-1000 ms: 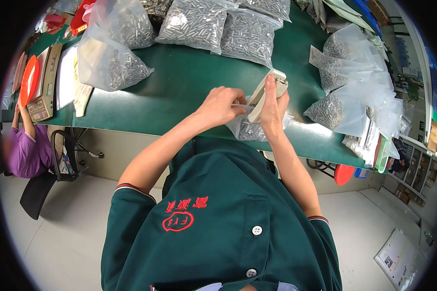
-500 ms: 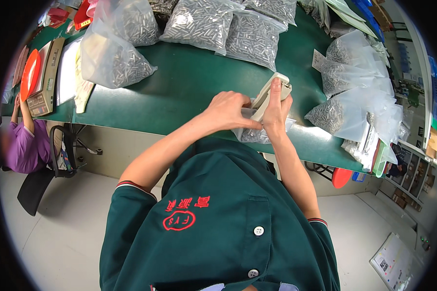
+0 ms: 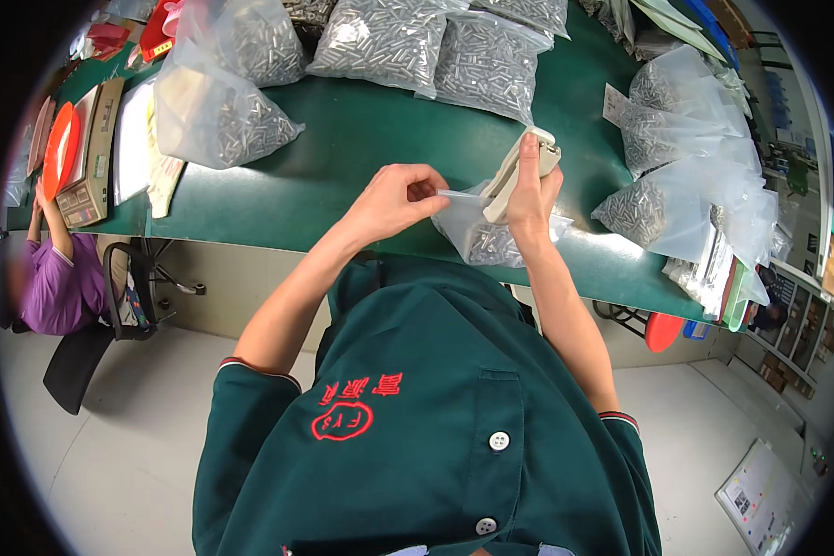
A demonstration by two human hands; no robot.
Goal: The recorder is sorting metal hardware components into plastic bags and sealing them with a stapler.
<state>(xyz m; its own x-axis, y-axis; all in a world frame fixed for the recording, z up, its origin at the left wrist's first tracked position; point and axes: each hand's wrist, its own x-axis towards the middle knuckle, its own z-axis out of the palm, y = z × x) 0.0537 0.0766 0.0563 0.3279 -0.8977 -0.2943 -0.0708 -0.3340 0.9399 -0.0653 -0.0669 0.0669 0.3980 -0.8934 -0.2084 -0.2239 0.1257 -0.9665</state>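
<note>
In front of me at the table's near edge lies a small clear plastic bag (image 3: 491, 245) with shiny metal pieces in it. My left hand (image 3: 391, 200) pinches the bag's upper left corner between thumb and fingers, drawing its mouth out sideways. A cream stapler-like hand tool (image 3: 501, 192) is gripped in my right hand (image 3: 531, 202), thumb along its top. The tool's lower end lies over the bag's upper edge; whether its jaws clamp the plastic, I cannot tell.
Large bags of metal pins (image 3: 380, 42) line the back of the green table (image 3: 343, 130). More filled bags (image 3: 632, 215) are bunched at the right, another bag (image 3: 241, 130) at the left. Beyond it, a person in purple (image 3: 60, 287) sits by a scale (image 3: 88, 196).
My left hand has moved left, away from the tool, pulling the bag's corner outward. More of the bag shows now. The right hand keeps the tool in nearly the same place.
</note>
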